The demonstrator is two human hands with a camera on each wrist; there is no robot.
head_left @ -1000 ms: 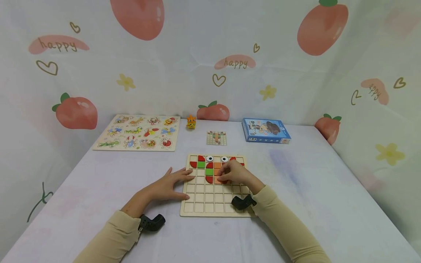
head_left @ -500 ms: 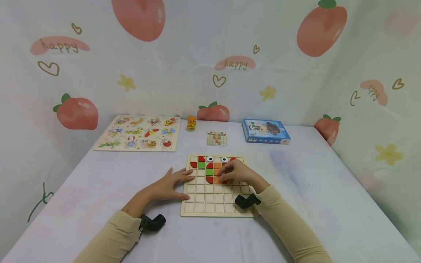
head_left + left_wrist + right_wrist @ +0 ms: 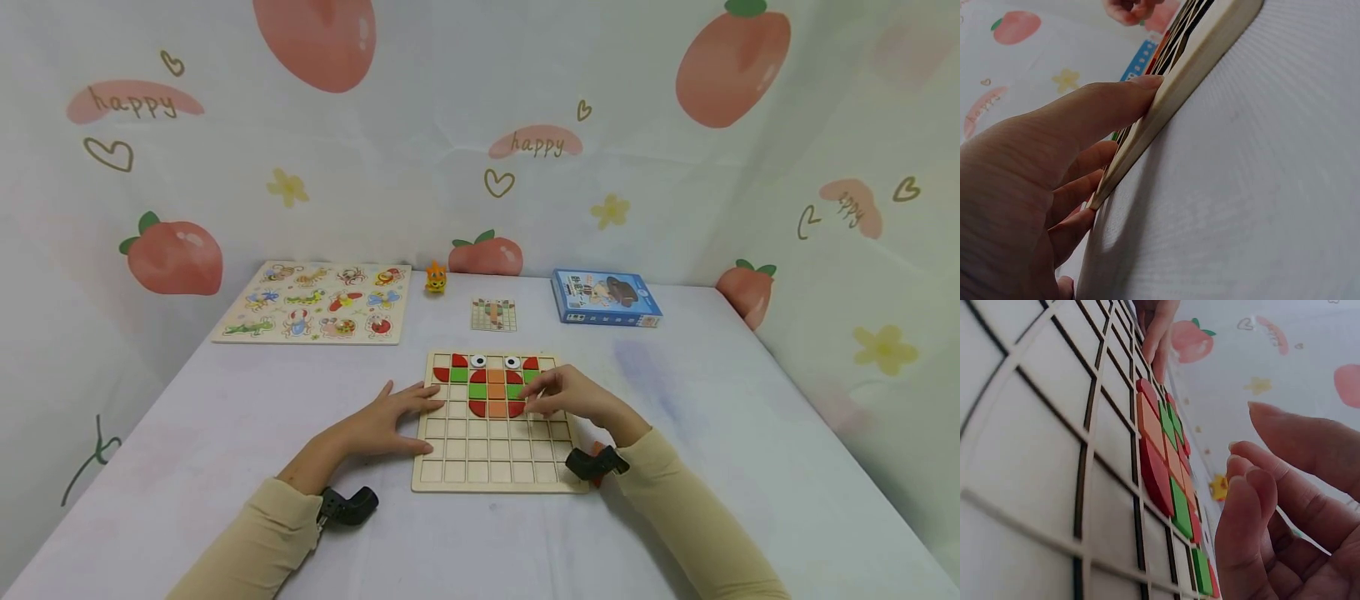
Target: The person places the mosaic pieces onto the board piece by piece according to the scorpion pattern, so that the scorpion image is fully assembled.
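Observation:
A wooden grid board (image 3: pixel 477 472) lies on the table. In its upper part sit orange squares (image 3: pixel 497 391), green squares (image 3: pixel 477 392), red rounded pieces (image 3: pixel 477 408) and two eye pieces (image 3: pixel 478 361). My left hand (image 3: pixel 378 423) rests at the board's left side, its thumb and fingertips touching the edge in the left wrist view. Over the right part of the board is my right hand (image 3: pixel 573 395), fingers loosely bent. The right wrist view shows a gap between thumb and fingers, with nothing held. This hand hides some cells on the board's right side.
Behind the board lies a small pattern card (image 3: pixel 493 315). A blue box (image 3: pixel 607 297) stands back right, an insect puzzle board (image 3: pixel 315 304) back left, with an orange toy figure (image 3: pixel 436 277) beside it. A red-orange object (image 3: pixel 597 450) shows partly behind the right wrist's black device.
My right hand has drawn back to the right, uncovering the orange column and the red and green pieces beside it. The left hand has stayed at the board's left edge.

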